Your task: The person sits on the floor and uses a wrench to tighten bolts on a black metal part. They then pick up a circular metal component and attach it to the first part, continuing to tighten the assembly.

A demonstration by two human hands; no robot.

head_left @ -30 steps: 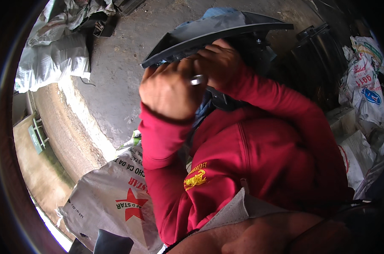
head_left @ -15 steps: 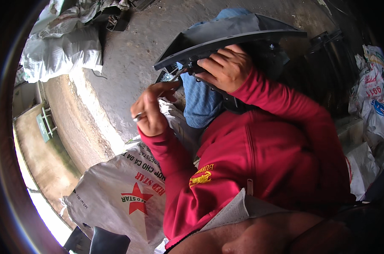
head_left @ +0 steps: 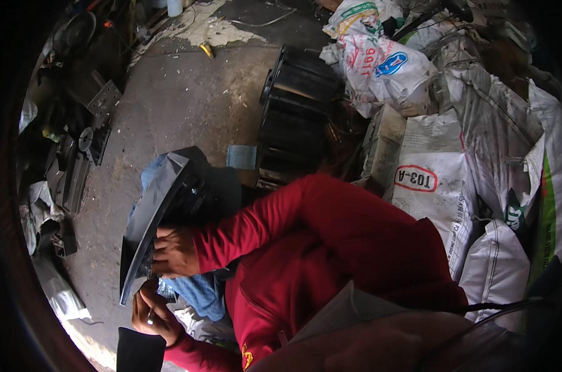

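Panel (head_left: pixel 149 214): dark, stiff moulded plastic, likely light, awkward; right hand (head_left: pixel 175 251) clamps edge, left hand (head_left: pixel 155 316) pinches small metal tool (head_left: pixel 149 319) beneath.

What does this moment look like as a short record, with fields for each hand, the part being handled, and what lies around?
right hand: fingers gripping the rim of the dark curved panel
left hand: at the panel's lower end, pinching a small metal piece, kind unclear
panel: long, dark, curved, tilted on edge over the lap
clothing: red long sleeves, blue trousers
floor: bare concrete
nearby: black ribbed crate ahead; white printed sacks piled to the right; metal parts along the left wall
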